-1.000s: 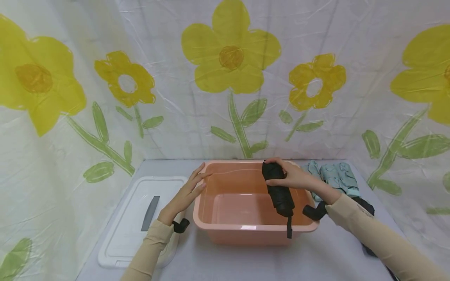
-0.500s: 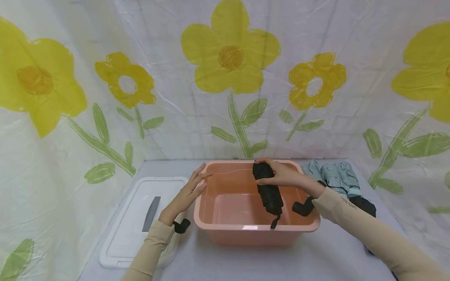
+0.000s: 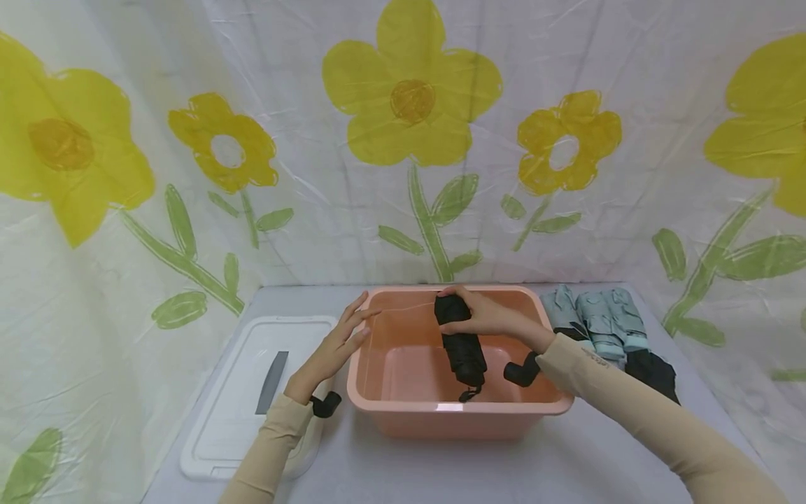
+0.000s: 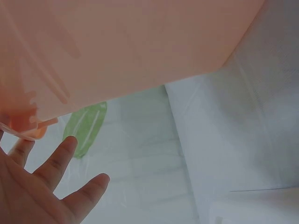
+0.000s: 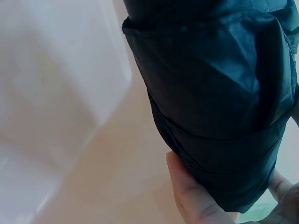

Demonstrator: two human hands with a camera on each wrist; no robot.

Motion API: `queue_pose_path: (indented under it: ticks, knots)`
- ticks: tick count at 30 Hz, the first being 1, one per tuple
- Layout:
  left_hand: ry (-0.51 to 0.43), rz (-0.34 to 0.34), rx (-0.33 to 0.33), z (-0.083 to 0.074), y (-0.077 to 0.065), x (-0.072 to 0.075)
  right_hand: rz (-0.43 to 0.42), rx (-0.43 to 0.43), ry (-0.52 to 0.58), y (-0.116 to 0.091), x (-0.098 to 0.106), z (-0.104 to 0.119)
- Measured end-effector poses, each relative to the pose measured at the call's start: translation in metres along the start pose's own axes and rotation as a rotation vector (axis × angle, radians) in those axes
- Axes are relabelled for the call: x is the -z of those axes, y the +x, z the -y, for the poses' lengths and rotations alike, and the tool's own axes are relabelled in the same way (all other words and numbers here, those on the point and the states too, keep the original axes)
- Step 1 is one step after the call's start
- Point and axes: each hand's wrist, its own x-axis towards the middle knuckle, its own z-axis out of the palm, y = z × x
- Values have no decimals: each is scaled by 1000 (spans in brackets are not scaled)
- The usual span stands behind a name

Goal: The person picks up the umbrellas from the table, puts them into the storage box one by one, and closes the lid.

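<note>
Lower left of frame: the white lid (image 3: pixel 220 413) lies flat on the table, grey handle (image 3: pixel 272 383) up. Near it, your left hand (image 3: pixel 330 353) has its fingers straight and spread, tips at the left rim of the pink bin (image 3: pixel 403 407); they grip nothing. A light steadying touch there seems enough.

Lower centre: what looks like a folded black umbrella (image 3: pixel 464 350) is in the mouth of the bin, slanted, its upper end by the far rim and its strap (image 3: pixel 469 395) just inside the near rim. Whether it touches the floor cannot be told. Your right hand (image 3: pixel 488 315) grips the upper end, thumb and fingers curled round opposite sides.

Step in hand, as judged: setting the umbrella down inside. Best to tip it level, bring the far end in under the rim, and keep the strap inside; release only once the fabric is supported. It is soft and may sag or roll.

Edges: open bin floor shows left of the umbrella, so shifting that way gives more room. On the right, your wrist camera (image 3: pixel 520 373) hangs over the bin; watch the right rim. Beyond that rim sit pale blue-green bundles (image 3: pixel 607 318) and a black bundle (image 3: pixel 653 374); lift your forearm over them.
</note>
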Motion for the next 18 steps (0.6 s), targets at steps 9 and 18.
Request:
queue_pose_path:
  ticks: [9,18]
  knots:
    - [-2,4,0,-2,1,0,8,12,-10,10,-11,3]
    - [-9,-7,-3,-2,-1,0,-34,5,-44,20,-29,3]
